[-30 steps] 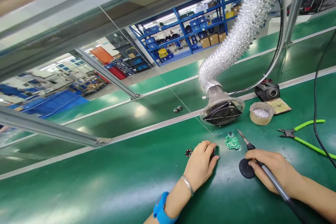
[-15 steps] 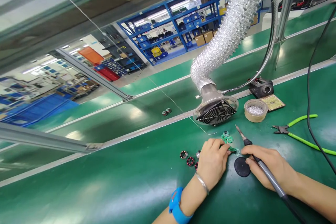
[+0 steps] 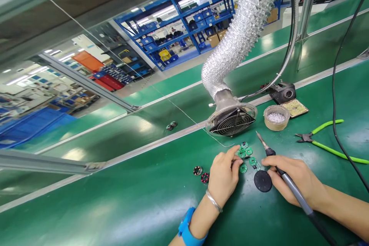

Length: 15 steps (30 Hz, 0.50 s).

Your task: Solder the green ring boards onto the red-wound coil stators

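Note:
In my right hand [image 3: 296, 178] is a soldering iron [image 3: 291, 186], held like a pen, its tip pointing up and away from me. Just below its fingertips a black round disc [image 3: 263, 181] lies on the green bench. My left hand [image 3: 225, 171] is beside a loose group of small round green circuit boards [image 3: 249, 151], its index finger and thumb apart. Nothing shows between those fingertips; the other fingers are partly hidden. One green board [image 3: 243, 168] lies close to the thumb. Left of this hand are small round wound coils [image 3: 205, 178].
A fume extractor hood [image 3: 232, 121] on a silver hose stands behind the boards. Farther right are a round tub of metal shavings [image 3: 276, 118], a yellow sponge tray [image 3: 295, 108] and green-handled cutters [image 3: 306, 137]. A black cable [image 3: 334, 96] hangs down the right side. Thin solder wire [image 3: 215, 138] droops near the hood.
My left hand's index finger and thumb have parted, and the green board beside them now lies among the others. My right hand still holds the soldering iron. The view has shifted slightly.

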### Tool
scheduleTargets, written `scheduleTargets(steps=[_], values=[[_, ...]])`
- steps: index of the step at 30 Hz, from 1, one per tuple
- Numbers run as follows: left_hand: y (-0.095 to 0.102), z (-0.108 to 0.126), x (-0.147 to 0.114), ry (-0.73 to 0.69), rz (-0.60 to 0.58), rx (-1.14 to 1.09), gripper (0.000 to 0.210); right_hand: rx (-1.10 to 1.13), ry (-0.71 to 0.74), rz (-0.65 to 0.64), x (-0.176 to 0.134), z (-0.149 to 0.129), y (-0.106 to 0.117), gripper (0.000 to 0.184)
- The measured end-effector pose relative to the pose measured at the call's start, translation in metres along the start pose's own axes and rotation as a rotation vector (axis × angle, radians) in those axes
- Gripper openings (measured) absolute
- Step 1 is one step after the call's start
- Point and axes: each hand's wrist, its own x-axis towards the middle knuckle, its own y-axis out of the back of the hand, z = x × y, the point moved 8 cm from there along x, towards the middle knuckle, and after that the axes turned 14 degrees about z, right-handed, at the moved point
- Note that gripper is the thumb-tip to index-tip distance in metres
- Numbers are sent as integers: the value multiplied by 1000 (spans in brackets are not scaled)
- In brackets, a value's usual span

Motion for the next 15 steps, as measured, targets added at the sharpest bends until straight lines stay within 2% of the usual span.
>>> scheduleTargets(steps=[4, 7, 9, 12, 15], values=[[1, -2, -6, 313, -30, -357, 28, 7, 79, 60, 2, -9, 3, 26], [-9, 4, -17, 585, -113, -662, 29, 32, 167, 82, 2, -20, 2, 27], [-16, 11, -24, 688, -153, -766, 32, 57, 208, 84, 1, -26, 0, 29], [-23, 18, -30, 727, -203, -806, 35, 79, 250, 81, -1, -31, -2, 30], [-20, 18, -28, 619, -249, -693, 27, 54, 253, 58, -2, -28, -2, 26]])
